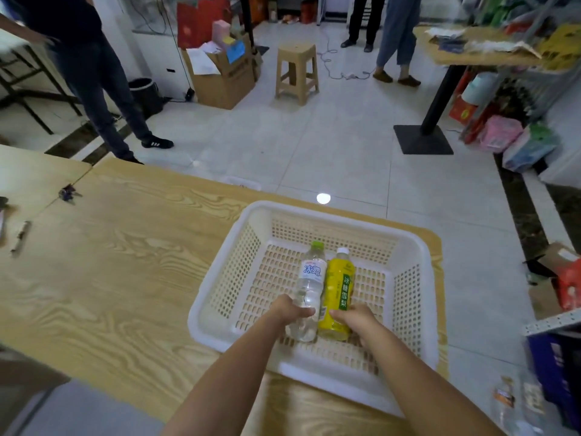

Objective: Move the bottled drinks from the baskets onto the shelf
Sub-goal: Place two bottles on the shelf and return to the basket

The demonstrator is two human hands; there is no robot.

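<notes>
A white plastic basket (412,243) sits on the wooden table (125,278) in front of me. Two bottles lie side by side inside it, caps pointing away from me. The clear water bottle (309,275) with a green cap is on the left, and my left hand (290,309) grips its lower half. The yellow drink bottle (339,284) with a white cap and green label is on the right, and my right hand (353,317) holds it near its base. A grey metal shelf edge (553,322) shows at the far right, with bottles (515,404) blurred below it.
Keys (67,193) and small items lie on the table's left part. Beyond the table are a tiled floor, a plastic stool (297,70), cardboard boxes (220,70), a pedestal table (465,55), and three standing people. Bags and boxes crowd the right side.
</notes>
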